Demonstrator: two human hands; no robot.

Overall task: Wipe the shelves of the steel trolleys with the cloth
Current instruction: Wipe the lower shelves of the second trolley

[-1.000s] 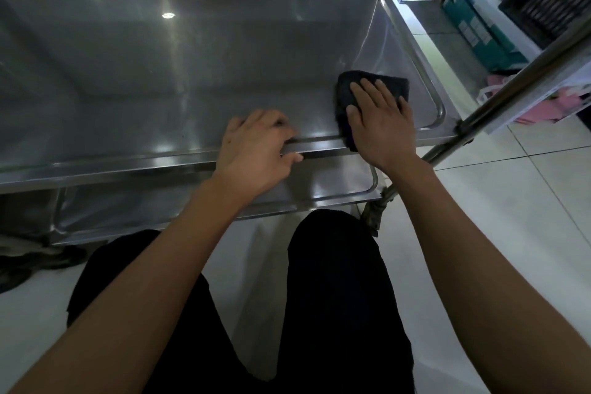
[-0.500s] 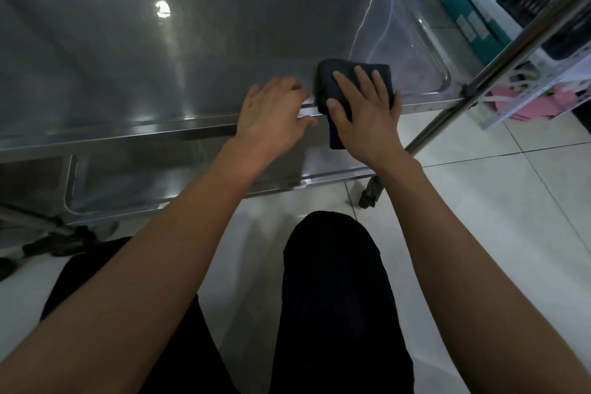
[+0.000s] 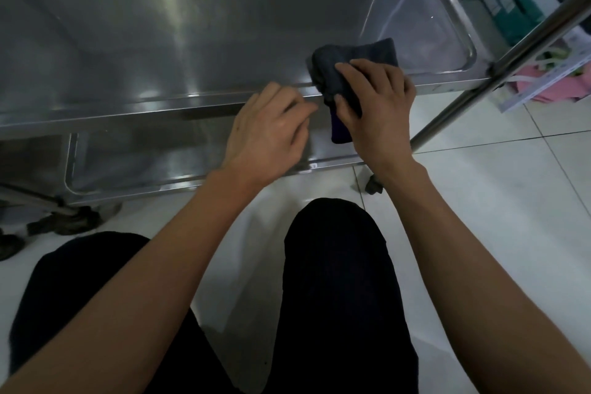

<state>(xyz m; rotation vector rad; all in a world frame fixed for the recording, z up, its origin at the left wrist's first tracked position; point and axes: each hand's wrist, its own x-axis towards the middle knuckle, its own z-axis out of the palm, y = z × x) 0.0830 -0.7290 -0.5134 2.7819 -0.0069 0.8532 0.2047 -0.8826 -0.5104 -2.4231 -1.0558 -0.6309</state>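
Right hand (image 3: pixel 375 109): fingers curled, gripping dark cloth (image 3: pixel 348 72) draped over top shelf (image 3: pixel 192 41) front rim.
Left hand (image 3: pixel 268 131): fingers loosely bent, resting on rim, holding nothing.

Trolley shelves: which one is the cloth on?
The upper shelf: the dark cloth drapes over its near rim under the right hand. The lower shelf has none.

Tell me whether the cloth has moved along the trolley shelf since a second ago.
Yes. The dark cloth now lies farther from the shelf's right corner, moved leftward, bunched over the front rim.
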